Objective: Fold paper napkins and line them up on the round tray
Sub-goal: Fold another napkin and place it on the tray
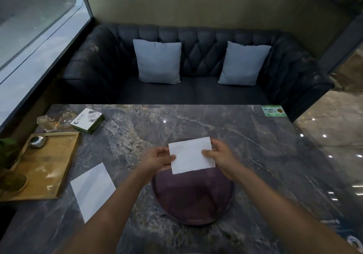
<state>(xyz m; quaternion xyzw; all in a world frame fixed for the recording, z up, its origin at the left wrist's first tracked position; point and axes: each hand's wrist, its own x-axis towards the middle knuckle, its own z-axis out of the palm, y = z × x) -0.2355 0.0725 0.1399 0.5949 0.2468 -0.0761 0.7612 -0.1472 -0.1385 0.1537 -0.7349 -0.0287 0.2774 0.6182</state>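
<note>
Pinching a folded napkin (pixel 191 155) by both side edges, my left hand (pixel 157 160) and right hand (pixel 221 158) hold it above the tray's (pixel 193 200) far rim; bare bench (pixel 265 155) lies rightward.

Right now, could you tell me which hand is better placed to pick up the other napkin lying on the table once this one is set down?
Left. The loose napkin lies on the table to the left of the round tray, nearer the left hand; the right hand would probably have to cross over the tray.
</note>
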